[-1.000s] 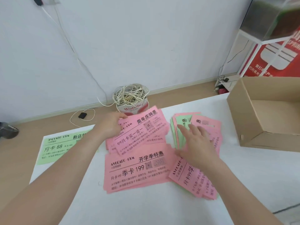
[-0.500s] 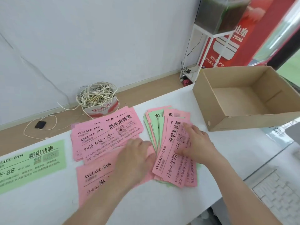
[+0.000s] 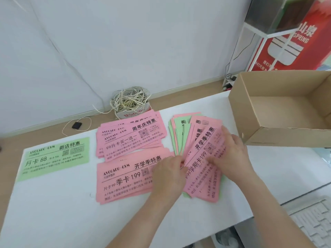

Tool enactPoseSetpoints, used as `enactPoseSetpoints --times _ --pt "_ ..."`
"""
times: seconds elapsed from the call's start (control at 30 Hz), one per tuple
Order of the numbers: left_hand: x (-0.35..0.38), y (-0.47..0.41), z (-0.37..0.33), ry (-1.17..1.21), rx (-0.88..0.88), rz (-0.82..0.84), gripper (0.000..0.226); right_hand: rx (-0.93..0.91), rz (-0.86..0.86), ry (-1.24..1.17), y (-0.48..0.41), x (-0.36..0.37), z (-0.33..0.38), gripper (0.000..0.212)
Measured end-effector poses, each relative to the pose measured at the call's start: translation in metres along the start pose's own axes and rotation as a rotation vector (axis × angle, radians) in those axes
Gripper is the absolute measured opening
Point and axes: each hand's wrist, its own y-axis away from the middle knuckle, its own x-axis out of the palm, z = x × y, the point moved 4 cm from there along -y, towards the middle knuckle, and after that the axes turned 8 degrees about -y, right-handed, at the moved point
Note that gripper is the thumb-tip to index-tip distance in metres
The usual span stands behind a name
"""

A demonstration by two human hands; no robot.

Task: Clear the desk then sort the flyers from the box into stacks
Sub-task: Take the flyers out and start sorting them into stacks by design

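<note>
From my seat this looks like the middle of the sort, not the end of it. The box [image 3: 286,137] stands at the far right of the desk [image 3: 53,212], and what I can see of its inside is bare cardboard, so I judge the flyers are all out. Three sorted places are laid down: a single green flyer [image 3: 55,156] at the left, a pink anniversary stack [image 3: 130,138] behind the middle, and a pink season-card stack [image 3: 123,179] in front of it. Neither pink stack is squared up; their edges are splayed. What remains is the fanned mixed pile [image 3: 179,135] between those stacks and the box, with pink and green sheets overlapping, well more than a few by the look of the edges. My right hand [image 3: 231,154] lies flat on the top pink sheet [image 3: 202,151] of that pile, fingers straight and spread, pressing it and gripping nothing. My left hand [image 3: 168,176] rests over the near corner of the season-card stack with its fingertips at the pile's left edge; they are hidden under the hand, so I cannot tell whether they have a sheet pinched. I take the desk clearing as done: only paper and the box sit on it, while the coil of cable [image 3: 130,102] is down on the floor behind
</note>
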Motion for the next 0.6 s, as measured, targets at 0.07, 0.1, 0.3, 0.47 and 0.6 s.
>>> enactPoseSetpoints --times 0.07,0.1,0.3,0.47,0.6 --pt "-0.019 0.008 0.003 0.085 -0.03 -0.091 0.017 -0.068 -0.056 -0.055 0.004 -0.004 0.004 0.1" --pt "-0.033 0.011 0.01 0.134 -0.054 -0.137 0.014 -0.106 -0.069 -0.07 0.006 -0.006 0.008 0.098" --pt "-0.078 0.027 0.106 -0.078 -0.362 -0.024 0.023 -0.256 0.187 0.204 0.031 0.018 0.042 0.095" --pt "-0.06 0.026 0.135 -0.358 -0.297 -0.001 0.034 -0.284 0.378 0.461 0.057 0.059 0.033 0.106" --pt "-0.06 0.029 0.144 -0.484 -0.325 -0.231 0.039 -0.29 0.371 0.421 0.052 0.052 0.024 0.118"
